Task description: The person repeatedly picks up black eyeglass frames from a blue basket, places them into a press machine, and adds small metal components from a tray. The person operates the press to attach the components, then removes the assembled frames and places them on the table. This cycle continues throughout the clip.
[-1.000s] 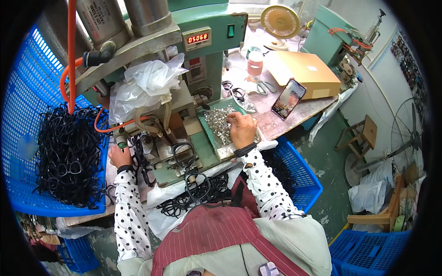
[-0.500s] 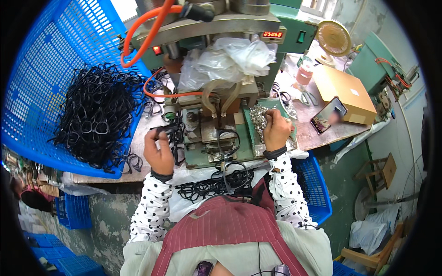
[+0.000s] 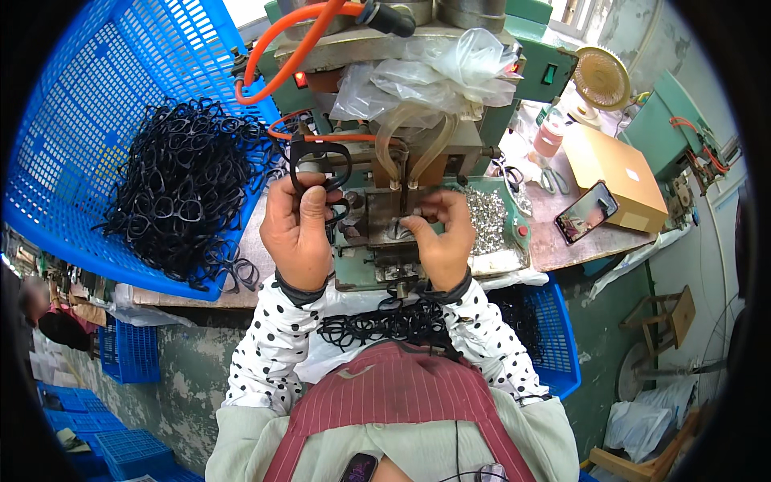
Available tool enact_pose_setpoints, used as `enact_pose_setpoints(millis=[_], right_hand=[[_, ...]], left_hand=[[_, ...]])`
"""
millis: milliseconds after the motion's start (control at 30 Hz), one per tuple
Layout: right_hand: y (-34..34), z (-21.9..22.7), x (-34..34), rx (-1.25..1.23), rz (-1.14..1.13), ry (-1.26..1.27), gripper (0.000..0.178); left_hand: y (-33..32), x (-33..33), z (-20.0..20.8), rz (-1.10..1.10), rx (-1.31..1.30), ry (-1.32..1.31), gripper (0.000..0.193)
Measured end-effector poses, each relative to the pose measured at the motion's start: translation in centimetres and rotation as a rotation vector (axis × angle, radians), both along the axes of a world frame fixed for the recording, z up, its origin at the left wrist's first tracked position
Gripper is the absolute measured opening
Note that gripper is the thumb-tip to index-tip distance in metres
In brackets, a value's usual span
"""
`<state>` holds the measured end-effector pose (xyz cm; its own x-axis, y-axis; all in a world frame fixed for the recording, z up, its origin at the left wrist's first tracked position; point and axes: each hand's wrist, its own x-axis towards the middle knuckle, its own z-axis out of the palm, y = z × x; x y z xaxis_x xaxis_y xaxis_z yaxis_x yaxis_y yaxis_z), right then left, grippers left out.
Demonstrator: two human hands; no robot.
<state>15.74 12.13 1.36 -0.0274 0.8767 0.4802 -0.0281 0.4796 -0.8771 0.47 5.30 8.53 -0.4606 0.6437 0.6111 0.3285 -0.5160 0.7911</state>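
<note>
A black eyeglass frame is pinched between the thumb and fingers of my left hand, raised just left of the press's worktable. My right hand reaches to the metal fixture under the press head. Its thumb and fingertips are brought together there; whatever they hold is too small to make out. Right beside that hand lies a heap of small shiny metal parts in a green tray. Two clear hoses curve down to the fixture, close to my right fingertips.
At left, a large blue crate holds a pile of black eyeglass frames. More frames lie on my lap. Scissors, a phone and a cardboard box sit at right. An orange hose loops above.
My left hand has come up and rightward with an eyeglass frame. My right hand has moved from the metal parts leftward to the fixture, and the frame that sat at the fixture is gone from there.
</note>
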Motion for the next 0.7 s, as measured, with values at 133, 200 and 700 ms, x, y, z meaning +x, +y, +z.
enact_pose_setpoints(millis=[133,200,700], right_hand=[[0.0,-1.4,-0.4,0.076,-0.039,-0.007,0.033],[0.2,-0.9,-0.2,0.111,-0.056,-0.107,0.033],[2.4,-1.1,2.0,0.259,-0.155,-0.181,0.028]], left_hand=[[-0.1,-0.2,-0.1,-0.008,0.004,0.011,0.015],[-0.2,-0.3,0.0,-0.013,-0.016,0.023,0.015],[-2.3,2.9,-6.5,-0.288,0.267,0.858,0.041]])
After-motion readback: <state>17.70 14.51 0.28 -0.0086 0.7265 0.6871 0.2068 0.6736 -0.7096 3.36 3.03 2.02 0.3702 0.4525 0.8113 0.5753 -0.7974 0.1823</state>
